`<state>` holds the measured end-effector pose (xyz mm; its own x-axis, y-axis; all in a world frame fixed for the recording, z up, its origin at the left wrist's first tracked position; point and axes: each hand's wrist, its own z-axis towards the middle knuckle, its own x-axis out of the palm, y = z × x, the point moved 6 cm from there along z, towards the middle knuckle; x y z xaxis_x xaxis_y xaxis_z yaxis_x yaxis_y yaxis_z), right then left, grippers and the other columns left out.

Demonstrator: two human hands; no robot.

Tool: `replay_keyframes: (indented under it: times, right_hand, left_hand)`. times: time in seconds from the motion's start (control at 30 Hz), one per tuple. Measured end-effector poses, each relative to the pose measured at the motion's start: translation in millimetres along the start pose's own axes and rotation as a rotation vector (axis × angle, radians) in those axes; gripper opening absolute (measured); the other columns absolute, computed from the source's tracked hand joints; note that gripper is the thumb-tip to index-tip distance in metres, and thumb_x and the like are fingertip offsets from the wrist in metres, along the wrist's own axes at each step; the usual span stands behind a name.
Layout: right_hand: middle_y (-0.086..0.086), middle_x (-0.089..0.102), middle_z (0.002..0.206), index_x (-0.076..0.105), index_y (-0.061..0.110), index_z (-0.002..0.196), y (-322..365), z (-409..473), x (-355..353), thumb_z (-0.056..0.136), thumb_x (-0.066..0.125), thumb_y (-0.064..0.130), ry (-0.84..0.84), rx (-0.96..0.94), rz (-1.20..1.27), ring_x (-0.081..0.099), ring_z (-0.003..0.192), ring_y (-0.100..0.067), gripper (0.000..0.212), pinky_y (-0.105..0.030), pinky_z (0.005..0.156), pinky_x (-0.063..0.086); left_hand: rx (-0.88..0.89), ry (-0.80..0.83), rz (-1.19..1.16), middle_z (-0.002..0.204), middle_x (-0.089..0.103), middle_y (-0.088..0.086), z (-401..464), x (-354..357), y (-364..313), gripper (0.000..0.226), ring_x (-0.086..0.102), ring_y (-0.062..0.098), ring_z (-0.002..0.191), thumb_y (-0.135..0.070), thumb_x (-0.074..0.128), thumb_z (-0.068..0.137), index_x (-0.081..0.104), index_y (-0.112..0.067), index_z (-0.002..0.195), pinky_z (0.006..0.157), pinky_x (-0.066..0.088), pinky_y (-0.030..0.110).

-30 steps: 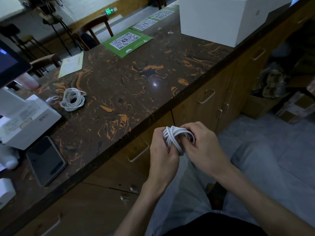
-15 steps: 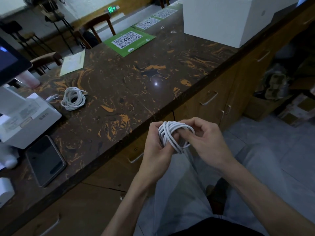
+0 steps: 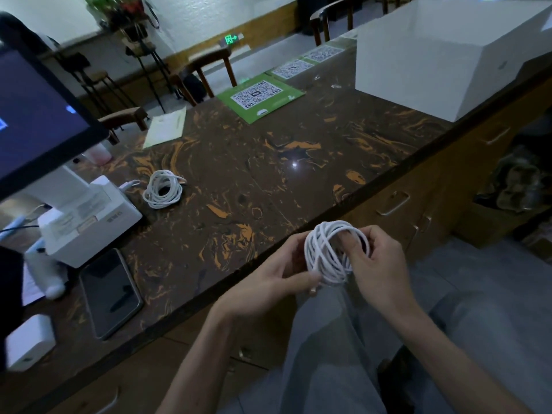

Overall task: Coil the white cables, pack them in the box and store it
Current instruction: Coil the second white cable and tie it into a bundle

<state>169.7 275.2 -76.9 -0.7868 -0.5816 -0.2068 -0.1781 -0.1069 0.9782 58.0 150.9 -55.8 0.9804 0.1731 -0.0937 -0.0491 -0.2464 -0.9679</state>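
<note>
Both hands hold one coiled white cable [image 3: 327, 255] in the air just in front of the counter's near edge. My left hand [image 3: 280, 279] pinches the coil's lower left side, a metal plug tip showing at its fingertips. My right hand [image 3: 379, 264] grips the right side, with fingers through the loop. A second coiled white cable [image 3: 162, 189] lies on the dark marbled counter [image 3: 268, 180] at the left, its plug end pointing left. A large white box [image 3: 442, 64] stands closed at the counter's far right.
A monitor [image 3: 35, 121] and white receipt printer [image 3: 89, 222] stand at the left, with a black phone [image 3: 110, 291] and white adapter [image 3: 28, 342] near the front edge. Green QR signs [image 3: 260, 97] and an envelope [image 3: 165, 127] lie farther back. Wooden drawers [image 3: 397, 201] run beneath the counter.
The coil has opened from a tight bundle into a round loop and rotated to face me. My view has tilted upward, showing more of the room.
</note>
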Motion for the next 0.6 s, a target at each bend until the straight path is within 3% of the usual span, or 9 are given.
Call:
replay_keyframes:
  times: [0.1,0.17,0.23,0.37,0.43,0.53,0.6]
  right_hand:
    - [0.003,0.068,0.078,0.059,0.025,0.090,3,16,1,0.092,0.062,0.041,-0.010,0.000,-0.007,0.066,0.067,0.002,0.016,-0.011,0.050,0.049]
    - [0.004,0.067,0.077,0.059,0.025,0.090,8,32,5,0.093,0.063,0.040,0.007,-0.006,-0.004,0.065,0.068,0.004,0.015,-0.009,0.050,0.047]
    - [0.005,0.067,0.077,0.061,0.024,0.092,16,60,11,0.094,0.062,0.039,0.035,-0.047,-0.029,0.065,0.069,0.005,0.016,-0.010,0.051,0.047]
    - [0.009,0.068,0.086,0.067,0.021,0.099,31,138,23,0.097,0.059,0.037,0.131,-0.234,-0.217,0.065,0.075,0.000,0.019,-0.009,0.058,0.048]
    - [0.006,0.064,0.091,0.069,0.019,0.105,30,175,31,0.098,0.057,0.035,0.200,-0.312,-0.335,0.061,0.082,-0.004,0.022,-0.007,0.066,0.041]
    - [0.002,0.060,0.094,0.069,0.016,0.104,22,213,38,0.101,0.049,0.039,0.232,-0.365,-0.461,0.060,0.090,-0.015,0.030,-0.024,0.077,0.047]
    - [0.001,0.057,0.097,0.066,0.016,0.099,19,228,41,0.102,0.043,0.044,0.224,-0.348,-0.522,0.059,0.089,-0.018,0.036,-0.034,0.078,0.050]
  left_hand:
    - [0.011,-0.192,0.002,0.135,0.058,-0.009,13,-3,-5,0.052,0.055,0.008,0.126,-0.038,0.058,0.096,0.040,-0.026,0.144,0.104,0.047,0.035]
    - [0.051,-0.274,0.050,0.131,0.060,-0.010,30,-7,-12,0.050,0.058,0.004,0.120,-0.036,0.059,0.095,0.042,-0.026,0.141,0.096,0.051,0.028]
    - [0.101,-0.380,0.053,0.125,0.062,-0.006,51,-18,-21,0.044,0.062,0.008,0.114,-0.030,0.061,0.096,0.045,-0.025,0.137,0.093,0.054,0.030]
    - [0.105,-0.712,0.043,0.120,0.061,-0.006,104,-56,-26,0.037,0.064,0.000,0.102,-0.032,0.060,0.096,0.047,-0.024,0.129,0.082,0.054,0.017]
    - [0.043,-0.825,0.158,0.119,0.059,-0.009,131,-74,-22,0.038,0.061,0.000,0.103,-0.040,0.054,0.098,0.044,-0.024,0.132,0.083,0.052,0.018]
    - [0.042,-0.875,0.530,0.123,0.057,-0.005,169,-95,-21,0.047,0.054,0.011,0.113,-0.053,0.035,0.100,0.048,-0.020,0.131,0.096,0.044,0.029]
    - [0.038,-0.882,0.685,0.115,0.058,-0.003,187,-105,-22,0.054,0.052,0.015,0.108,-0.057,0.022,0.098,0.056,-0.021,0.119,0.096,0.040,0.033]
